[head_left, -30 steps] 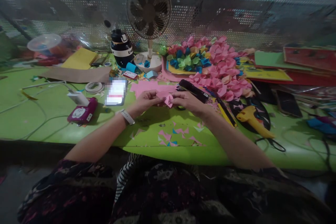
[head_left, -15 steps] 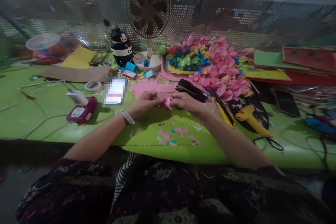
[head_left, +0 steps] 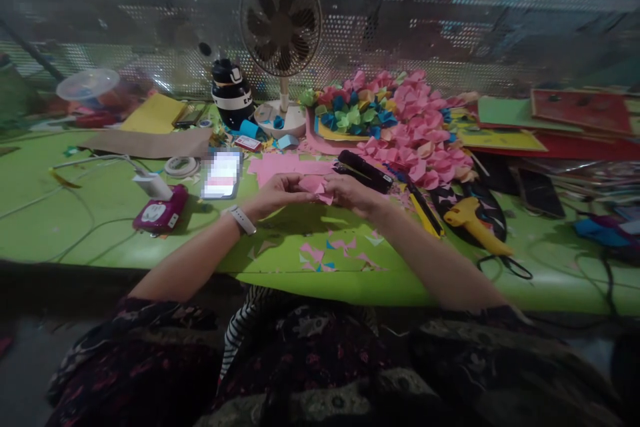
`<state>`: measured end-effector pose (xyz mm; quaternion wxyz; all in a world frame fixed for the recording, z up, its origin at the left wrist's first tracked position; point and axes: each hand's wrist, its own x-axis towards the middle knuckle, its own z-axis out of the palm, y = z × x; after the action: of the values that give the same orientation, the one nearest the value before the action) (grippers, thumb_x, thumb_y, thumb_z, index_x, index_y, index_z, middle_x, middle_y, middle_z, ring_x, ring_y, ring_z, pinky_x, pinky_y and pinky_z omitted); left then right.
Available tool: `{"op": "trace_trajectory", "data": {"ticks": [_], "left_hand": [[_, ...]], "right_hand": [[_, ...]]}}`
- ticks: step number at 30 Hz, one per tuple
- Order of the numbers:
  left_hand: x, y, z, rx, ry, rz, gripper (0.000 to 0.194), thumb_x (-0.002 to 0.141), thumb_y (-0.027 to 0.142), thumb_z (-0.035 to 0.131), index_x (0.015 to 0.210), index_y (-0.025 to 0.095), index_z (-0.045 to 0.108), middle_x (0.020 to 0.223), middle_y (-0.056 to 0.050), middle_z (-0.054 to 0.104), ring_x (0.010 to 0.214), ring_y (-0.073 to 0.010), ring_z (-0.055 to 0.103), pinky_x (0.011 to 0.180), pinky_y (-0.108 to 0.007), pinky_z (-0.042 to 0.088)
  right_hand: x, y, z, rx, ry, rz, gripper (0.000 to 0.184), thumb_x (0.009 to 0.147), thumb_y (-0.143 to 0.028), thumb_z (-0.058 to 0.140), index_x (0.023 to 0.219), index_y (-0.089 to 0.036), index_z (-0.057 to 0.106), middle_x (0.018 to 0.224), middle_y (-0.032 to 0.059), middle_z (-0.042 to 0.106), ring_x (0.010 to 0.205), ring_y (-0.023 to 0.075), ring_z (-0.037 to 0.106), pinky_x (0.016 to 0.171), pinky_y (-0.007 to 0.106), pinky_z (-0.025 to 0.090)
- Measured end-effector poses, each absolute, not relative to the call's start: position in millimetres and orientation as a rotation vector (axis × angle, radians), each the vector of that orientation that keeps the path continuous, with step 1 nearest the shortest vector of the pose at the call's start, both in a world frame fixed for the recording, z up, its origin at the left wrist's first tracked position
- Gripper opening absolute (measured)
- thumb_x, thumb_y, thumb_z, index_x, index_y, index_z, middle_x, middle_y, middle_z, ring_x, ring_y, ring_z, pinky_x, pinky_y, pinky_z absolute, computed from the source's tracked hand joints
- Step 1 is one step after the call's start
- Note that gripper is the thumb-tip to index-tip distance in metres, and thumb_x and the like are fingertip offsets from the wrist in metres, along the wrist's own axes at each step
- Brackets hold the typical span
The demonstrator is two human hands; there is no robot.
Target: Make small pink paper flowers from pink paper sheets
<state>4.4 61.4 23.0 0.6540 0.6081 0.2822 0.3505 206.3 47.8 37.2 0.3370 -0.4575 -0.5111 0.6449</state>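
A small piece of folded pink paper (head_left: 316,187) is held between my two hands above the green table. Its left edge is pinched in the fingers of my left hand (head_left: 283,192), which has a pale watch on the wrist. On the other side, my right hand (head_left: 354,195) grips the paper between thumb and fingers. Just behind the hands lie pink paper sheets (head_left: 285,165) and a black stapler (head_left: 364,172). Pink, blue and white paper scraps (head_left: 320,255) are scattered on the table in front of them.
Behind stands a heap of pink paper flowers (head_left: 423,127) beside a fan (head_left: 281,20) and a black bottle (head_left: 233,95). To the right lie a yellow cutter (head_left: 425,210), a yellow glue gun (head_left: 475,223) and scissors (head_left: 505,268). A phone (head_left: 221,175) and purple power adapter (head_left: 161,208) are left.
The pink paper has turned between my fingers and more of its surface shows. My right hand has shifted slightly, and the camera view has moved a little.
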Motion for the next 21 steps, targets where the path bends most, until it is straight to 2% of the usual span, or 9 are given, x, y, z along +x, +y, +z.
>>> {"op": "trace_trajectory", "data": {"ticks": [4, 8, 13, 21], "left_hand": [[7.0, 59.3, 21.1, 1.418, 0.728, 0.839, 0.037, 0.061, 0.036, 0.09, 0.08, 0.011, 0.071, 0.076, -0.003, 0.071, 0.068, -0.011, 0.063, 0.066, -0.024, 0.049], [8.0, 60.7, 17.8, 1.456, 0.774, 0.849, 0.04, 0.057, 0.038, 0.092, 0.078, 0.011, 0.07, 0.072, -0.002, 0.068, 0.063, -0.0092, 0.059, 0.059, -0.021, 0.044], [6.9, 63.2, 20.0, 1.491, 0.752, 0.839, 0.038, 0.059, 0.04, 0.09, 0.079, 0.013, 0.072, 0.078, -0.004, 0.072, 0.07, -0.0129, 0.064, 0.067, -0.026, 0.05], [2.5, 68.7, 19.7, 1.485, 0.749, 0.769, 0.037, 0.059, 0.035, 0.091, 0.08, 0.012, 0.072, 0.081, -0.006, 0.074, 0.073, -0.0143, 0.067, 0.071, -0.027, 0.051]], "right_hand": [[201.4, 44.7, 38.7, -1.186, -1.385, 1.698, 0.01, 0.057, -0.02, 0.065, 0.067, -0.018, 0.063, 0.071, -0.0005, 0.064, 0.068, 0.0126, 0.054, 0.066, 0.026, 0.043], [200.9, 43.8, 40.1, -1.203, -1.439, 1.646, 0.007, 0.062, -0.021, 0.066, 0.066, -0.018, 0.061, 0.067, -0.0014, 0.062, 0.065, 0.0117, 0.053, 0.066, 0.026, 0.043], [207.7, 45.8, 45.8, -1.135, -1.445, 1.656, 0.014, 0.061, -0.021, 0.066, 0.075, -0.017, 0.07, 0.077, 0.0019, 0.069, 0.073, 0.0141, 0.061, 0.073, 0.028, 0.047], [213.6, 42.2, 53.7, -1.147, -1.67, 1.423, 0.023, 0.066, -0.029, 0.076, 0.085, -0.017, 0.073, 0.086, 0.0036, 0.073, 0.081, 0.0162, 0.065, 0.081, 0.032, 0.05]]}}
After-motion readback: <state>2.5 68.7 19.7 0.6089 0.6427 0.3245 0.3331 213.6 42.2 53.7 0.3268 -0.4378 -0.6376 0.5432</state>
